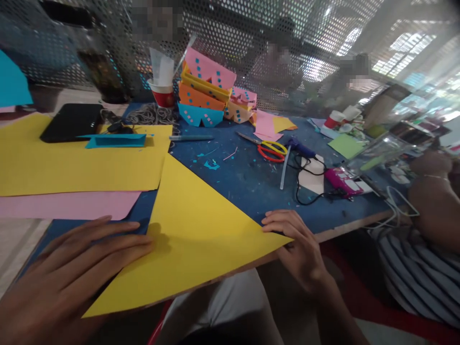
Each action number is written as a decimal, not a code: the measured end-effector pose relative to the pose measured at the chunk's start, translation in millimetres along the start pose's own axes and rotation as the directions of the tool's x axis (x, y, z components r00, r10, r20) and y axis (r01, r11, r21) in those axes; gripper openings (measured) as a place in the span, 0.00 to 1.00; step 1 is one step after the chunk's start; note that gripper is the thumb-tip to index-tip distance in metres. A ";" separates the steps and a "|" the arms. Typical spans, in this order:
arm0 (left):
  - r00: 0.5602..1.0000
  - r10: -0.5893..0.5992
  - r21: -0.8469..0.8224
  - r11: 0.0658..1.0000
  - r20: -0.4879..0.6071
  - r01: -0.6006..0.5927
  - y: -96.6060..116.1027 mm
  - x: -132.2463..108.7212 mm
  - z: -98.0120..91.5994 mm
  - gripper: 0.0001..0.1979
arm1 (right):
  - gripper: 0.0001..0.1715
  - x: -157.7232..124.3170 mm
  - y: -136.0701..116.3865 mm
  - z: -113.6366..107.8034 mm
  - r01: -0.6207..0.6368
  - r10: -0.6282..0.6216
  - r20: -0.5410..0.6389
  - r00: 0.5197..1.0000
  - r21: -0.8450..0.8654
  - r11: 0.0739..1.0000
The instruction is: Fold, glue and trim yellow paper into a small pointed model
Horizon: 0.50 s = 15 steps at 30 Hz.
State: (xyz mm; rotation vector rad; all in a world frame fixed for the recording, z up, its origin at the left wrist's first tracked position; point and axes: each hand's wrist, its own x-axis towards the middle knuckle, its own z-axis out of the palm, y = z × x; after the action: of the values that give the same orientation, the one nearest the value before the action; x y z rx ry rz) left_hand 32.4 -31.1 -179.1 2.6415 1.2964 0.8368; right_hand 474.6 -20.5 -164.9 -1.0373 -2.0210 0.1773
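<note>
A yellow paper folded into a triangle lies on the blue table near its front edge. My left hand rests flat on the triangle's left side, fingers stretched out and together. My right hand pinches the triangle's right corner at the table edge, fingers on top and thumb hidden under the paper.
A large yellow sheet and a pink sheet lie at left, with a black tablet and a teal strip. Scissors, a glue gun, a pen and stacked paper crafts sit behind. Another person's arm is at right.
</note>
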 end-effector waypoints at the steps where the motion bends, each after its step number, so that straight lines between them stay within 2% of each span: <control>1: 1.000 0.006 0.001 1.000 0.021 -0.006 -2.5 -1.8 -0.1 0.37 | 0.20 -0.4 0.2 -0.2 -0.005 0.005 0.007 1.000 -0.004 1.000; 4: 0.997 0.021 0.000 1.000 0.071 -0.021 -8.6 -6.7 0.2 0.42 | 0.18 -1.2 0.6 -1.0 -0.013 0.013 0.013 1.000 -0.011 1.000; 7: 0.998 0.019 0.009 1.000 0.066 -0.020 -13.1 -10.4 3.1 0.41 | 0.16 0.7 -0.6 -1.3 -0.005 0.005 0.001 1.000 -0.019 1.000; 11: 1.000 0.008 0.037 0.999 -0.001 -0.008 -19.4 -10.7 9.9 0.34 | 0.13 4.7 -3.9 0.7 -0.015 0.014 -0.032 0.999 -0.018 1.000; 15: 0.998 0.015 0.053 0.998 -0.058 -0.012 -20.2 -3.1 13.2 0.26 | 0.06 4.8 -5.8 3.7 -0.087 0.085 -0.034 0.996 -0.059 0.994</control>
State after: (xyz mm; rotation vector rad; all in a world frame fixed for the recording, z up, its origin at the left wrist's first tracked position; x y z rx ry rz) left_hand 23.3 -18.4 -197.7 2.6886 1.3341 0.9004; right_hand 466.9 -19.9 -161.7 -1.1592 -1.9656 0.1452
